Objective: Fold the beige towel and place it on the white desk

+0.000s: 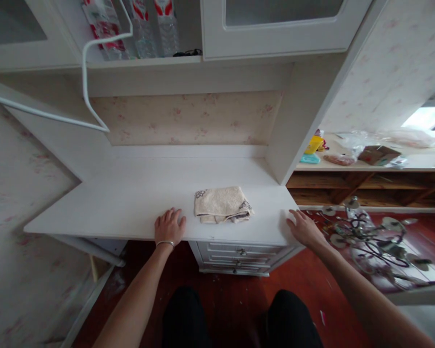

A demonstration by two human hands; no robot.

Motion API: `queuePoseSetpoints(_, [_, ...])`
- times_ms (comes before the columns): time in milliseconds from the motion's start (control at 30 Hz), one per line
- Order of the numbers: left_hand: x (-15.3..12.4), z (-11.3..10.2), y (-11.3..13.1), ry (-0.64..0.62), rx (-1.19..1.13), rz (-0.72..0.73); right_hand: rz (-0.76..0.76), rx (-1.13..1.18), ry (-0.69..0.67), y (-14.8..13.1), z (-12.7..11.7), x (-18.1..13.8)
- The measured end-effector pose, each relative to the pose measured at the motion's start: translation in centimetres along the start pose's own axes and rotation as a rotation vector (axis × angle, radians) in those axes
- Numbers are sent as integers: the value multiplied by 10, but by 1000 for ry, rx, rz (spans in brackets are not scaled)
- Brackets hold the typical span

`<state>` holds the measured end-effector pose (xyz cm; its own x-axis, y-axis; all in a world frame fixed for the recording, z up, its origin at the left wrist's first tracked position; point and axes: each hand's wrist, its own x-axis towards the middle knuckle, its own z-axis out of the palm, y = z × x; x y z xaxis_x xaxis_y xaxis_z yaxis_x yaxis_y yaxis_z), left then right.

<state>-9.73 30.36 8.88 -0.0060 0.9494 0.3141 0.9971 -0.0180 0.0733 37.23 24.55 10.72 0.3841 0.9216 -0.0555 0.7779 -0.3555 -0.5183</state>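
Observation:
A folded beige cloth [223, 203] with dark patterned corners lies on the white desk top [148, 188]. To the left of the cloth, my left hand [169, 226] rests palm down on the desk's front edge, fingers spread, a bracelet at the wrist. My right hand [303, 227] lies at the desk's right front edge, its thumb and fingers apart and nothing in it. Neither hand touches the cloth.
Above the desk, an open shelf holds several plastic bottles [166, 29]. A bent white rod [85, 72] juts across the upper left. White drawers [241, 253] stand below. At right, a chandelier [373, 237] lies low, beside a windowsill bearing a cardboard box [379, 154] and plastic bags.

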Motion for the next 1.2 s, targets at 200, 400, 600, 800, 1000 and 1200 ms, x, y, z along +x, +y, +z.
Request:
queuePoseSetpoints(200, [-1, 3, 1, 12, -11, 0, 310, -141, 76, 9, 11, 1])
queuePoseSetpoints(400, [-3, 7, -1, 48, -42, -5, 355, -141, 188, 0, 14, -3])
queuePoseSetpoints(600, [-3, 7, 0, 52, -45, 1, 349, -147, 196, 0, 11, -4])
queuePoseSetpoints(800, [-3, 7, 0, 65, -33, 6, 347, -133, 184, -3, 9, -5])
queuePoseSetpoints(1000, [-3, 9, -1, 78, -49, 6, 343, -137, 202, -3, 9, -4])
queuePoseSetpoints(1200, [-4, 8, 0, 84, -55, 2, 346, -140, 205, -4, 8, -5])
